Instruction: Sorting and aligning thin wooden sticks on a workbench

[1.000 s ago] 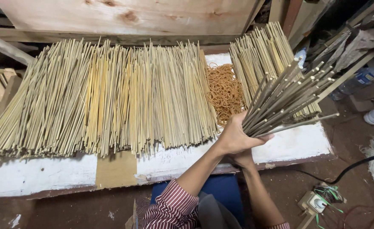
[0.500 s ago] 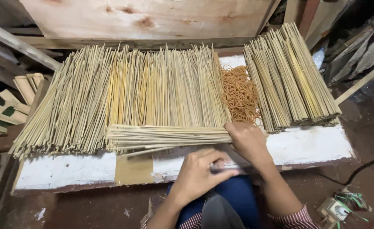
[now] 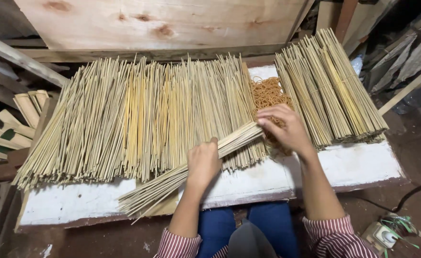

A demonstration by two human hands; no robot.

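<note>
My left hand [image 3: 203,162] grips the middle of a bundle of thin bamboo sticks [image 3: 160,186] that lies slanted over the white board [image 3: 358,165]. My right hand [image 3: 287,129] pinches the bundle's upper right end. Just behind that hand sits a heap of orange rubber bands [image 3: 268,91]. A wide spread of loose bamboo sticks [image 3: 134,114] covers the board behind the bundle. Tied stick bundles [image 3: 332,88] are stacked at the right.
A plywood sheet [image 3: 172,21] leans behind the board. Short wooden offcuts [image 3: 14,119] lie at the left. A power socket with green wires [image 3: 387,231] and a black cable [image 3: 411,196] lie on the floor at the lower right. My knees in blue trousers [image 3: 268,222] are under the board's front edge.
The bundle went from raised at the right to lying flat, then slanted. My left hand moved onto its middle; my right hand shifted to its end by the rubber bands.
</note>
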